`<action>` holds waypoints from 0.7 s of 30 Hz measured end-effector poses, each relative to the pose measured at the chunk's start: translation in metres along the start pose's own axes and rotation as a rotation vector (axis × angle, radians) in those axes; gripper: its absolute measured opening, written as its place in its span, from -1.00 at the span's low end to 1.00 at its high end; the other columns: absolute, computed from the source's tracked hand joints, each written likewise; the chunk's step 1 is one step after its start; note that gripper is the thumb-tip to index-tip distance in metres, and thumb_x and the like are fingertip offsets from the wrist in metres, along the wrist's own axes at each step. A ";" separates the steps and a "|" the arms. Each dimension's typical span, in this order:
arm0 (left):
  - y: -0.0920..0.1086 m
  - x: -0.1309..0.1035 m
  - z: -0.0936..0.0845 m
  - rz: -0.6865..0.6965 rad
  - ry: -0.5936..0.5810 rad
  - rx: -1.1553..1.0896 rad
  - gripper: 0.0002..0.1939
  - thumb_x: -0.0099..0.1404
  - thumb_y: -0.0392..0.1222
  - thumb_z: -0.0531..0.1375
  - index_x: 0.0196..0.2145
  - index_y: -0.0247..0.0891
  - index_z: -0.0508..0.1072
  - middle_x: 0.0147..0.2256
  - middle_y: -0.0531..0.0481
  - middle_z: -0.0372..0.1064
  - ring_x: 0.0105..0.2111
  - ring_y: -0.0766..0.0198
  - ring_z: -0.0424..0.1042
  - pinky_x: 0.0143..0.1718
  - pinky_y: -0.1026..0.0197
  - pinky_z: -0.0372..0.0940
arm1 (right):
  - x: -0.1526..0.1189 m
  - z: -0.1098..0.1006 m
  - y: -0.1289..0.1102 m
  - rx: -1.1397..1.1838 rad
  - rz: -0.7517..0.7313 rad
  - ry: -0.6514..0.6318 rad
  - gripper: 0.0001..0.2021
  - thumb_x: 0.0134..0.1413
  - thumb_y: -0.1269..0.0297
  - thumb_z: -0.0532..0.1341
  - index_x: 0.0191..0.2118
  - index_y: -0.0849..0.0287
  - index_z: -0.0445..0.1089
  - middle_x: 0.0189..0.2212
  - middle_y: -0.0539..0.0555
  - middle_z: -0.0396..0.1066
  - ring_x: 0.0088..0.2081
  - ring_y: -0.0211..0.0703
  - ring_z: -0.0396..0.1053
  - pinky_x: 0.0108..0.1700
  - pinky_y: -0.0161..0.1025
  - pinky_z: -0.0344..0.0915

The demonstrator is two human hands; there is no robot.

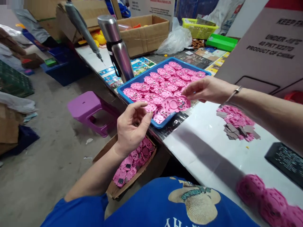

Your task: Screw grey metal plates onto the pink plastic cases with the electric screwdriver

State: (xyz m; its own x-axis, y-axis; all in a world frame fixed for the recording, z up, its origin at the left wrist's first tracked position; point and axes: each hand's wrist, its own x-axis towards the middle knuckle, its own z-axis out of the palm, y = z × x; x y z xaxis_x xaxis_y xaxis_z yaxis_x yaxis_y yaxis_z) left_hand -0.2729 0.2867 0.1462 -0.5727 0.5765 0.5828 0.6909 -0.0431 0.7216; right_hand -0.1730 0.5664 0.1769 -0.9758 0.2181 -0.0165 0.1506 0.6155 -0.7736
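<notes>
My right hand [204, 90] pinches the edge of a pink plastic part [176, 103], which has a round raised ring and small shiny metal bits at one end. This part is over the near corner of a blue tray [125, 94] filled with rows of similar pink parts. My left hand [132, 126] is at the tray's near left corner, thumb and index finger apart, its other fingers curled. Between those fingertips shows pink plastic that seems to lie in the tray.
Below my left arm a cardboard box [134, 187] holds more pink parts. Pink pieces with grey squares [236, 123], a black device [286, 160] and pink stacks [272, 198] are on the white tabletop. A steel flask [121, 56], a hanging screwdriver [82, 30] and a purple stool [85, 105] stand left.
</notes>
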 end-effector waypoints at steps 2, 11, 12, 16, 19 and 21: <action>0.009 -0.014 0.018 -0.145 -0.150 -0.183 -0.70 0.32 -0.13 0.28 -0.03 -0.16 0.35 -0.30 0.06 0.45 -0.46 0.41 0.43 -0.50 0.36 0.35 | -0.036 0.002 0.008 0.051 0.114 0.036 -0.80 0.03 0.25 0.38 -0.18 0.13 0.60 -0.60 -0.09 0.38 -0.60 -0.41 0.17 -0.53 -0.33 0.12; 0.002 -0.064 0.142 -0.607 -0.513 -0.651 -0.53 0.17 -0.03 0.38 -0.11 -0.22 0.25 -0.43 0.12 0.46 -0.46 0.29 0.58 -0.36 0.24 0.53 | -0.187 0.072 0.051 0.363 0.519 0.334 -0.80 0.07 0.42 0.31 -0.15 0.31 0.53 -0.52 0.00 0.42 -0.56 -0.40 0.23 -0.55 -0.37 0.20; 0.001 -0.067 0.151 -0.617 -0.543 -0.650 -0.56 0.15 -0.04 0.38 -0.14 -0.24 0.28 -0.45 0.11 0.47 -0.48 0.29 0.57 -0.37 0.25 0.52 | -0.200 0.080 0.055 0.392 0.546 0.332 -0.80 0.07 0.43 0.30 -0.15 0.32 0.52 -0.53 -0.01 0.41 -0.56 -0.40 0.22 -0.54 -0.37 0.20; 0.005 -0.069 0.176 -0.644 -0.692 -0.574 -0.67 0.09 -0.12 0.38 -0.27 -0.30 0.39 -0.53 0.06 0.46 -0.57 0.30 0.50 -0.49 0.28 0.45 | -0.242 0.102 0.064 0.468 0.607 0.296 -0.73 0.11 0.44 0.26 -0.05 0.33 0.49 -0.47 0.01 0.46 -0.56 -0.39 0.26 -0.47 -0.34 0.25; 0.012 -0.065 0.192 -0.619 -0.865 -0.439 -0.82 0.12 -0.23 0.31 -0.32 -0.32 0.43 -0.58 0.07 0.42 -0.65 0.32 0.42 -0.61 0.31 0.34 | -0.268 0.106 0.067 0.372 0.598 0.381 -0.67 0.11 0.41 0.24 0.01 0.30 0.48 -0.23 0.13 0.56 -0.46 -0.33 0.39 -0.35 -0.29 0.35; 0.017 -0.061 0.203 -0.543 -1.016 -0.331 -0.90 0.16 -0.28 0.24 -0.33 -0.32 0.45 -0.59 0.08 0.39 -0.67 0.34 0.39 -0.64 0.33 0.28 | -0.285 0.103 0.067 0.267 0.563 0.477 -0.69 0.11 0.35 0.23 -0.02 0.28 0.50 -0.15 0.16 0.57 -0.43 -0.29 0.42 -0.33 -0.26 0.36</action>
State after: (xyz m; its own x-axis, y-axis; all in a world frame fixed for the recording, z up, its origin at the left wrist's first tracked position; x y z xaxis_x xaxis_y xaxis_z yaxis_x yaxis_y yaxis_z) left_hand -0.1365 0.4168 0.0474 -0.0410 0.9586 -0.2817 0.2350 0.2833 0.9298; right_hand 0.0993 0.4672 0.0642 -0.5813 0.7822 -0.2241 0.5002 0.1263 -0.8567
